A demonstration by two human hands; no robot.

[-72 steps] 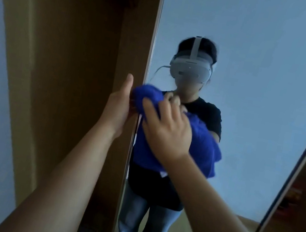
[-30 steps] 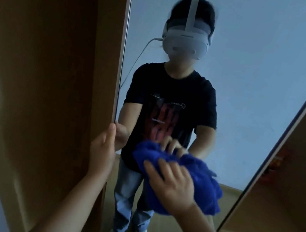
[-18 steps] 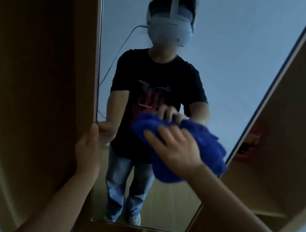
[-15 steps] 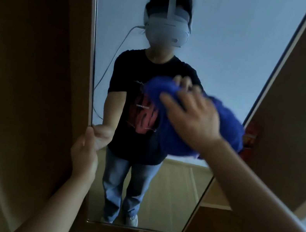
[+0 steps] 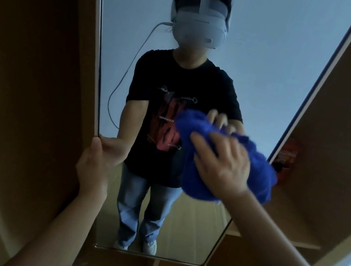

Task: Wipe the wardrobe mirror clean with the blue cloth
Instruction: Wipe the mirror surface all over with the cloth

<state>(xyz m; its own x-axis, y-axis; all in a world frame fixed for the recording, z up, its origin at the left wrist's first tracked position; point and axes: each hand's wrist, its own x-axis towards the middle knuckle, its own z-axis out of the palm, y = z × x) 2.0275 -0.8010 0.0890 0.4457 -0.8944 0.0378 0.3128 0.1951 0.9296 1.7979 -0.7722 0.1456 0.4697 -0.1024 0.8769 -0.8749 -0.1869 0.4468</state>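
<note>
— So, where's the cloth?
— My right hand (image 5: pixel 223 164) presses the bunched blue cloth (image 5: pixel 191 159) against the mirror (image 5: pixel 127 30), near its right edge; my left hand (image 5: pixel 93 165) clasps its left edge.
— Advice?
— Flat pressure, overlapping strokes, I'd say.

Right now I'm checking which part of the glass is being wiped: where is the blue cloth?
In the head view the blue cloth is under the right hand, pressed on the mirror by its right edge, about mid-height.
</note>
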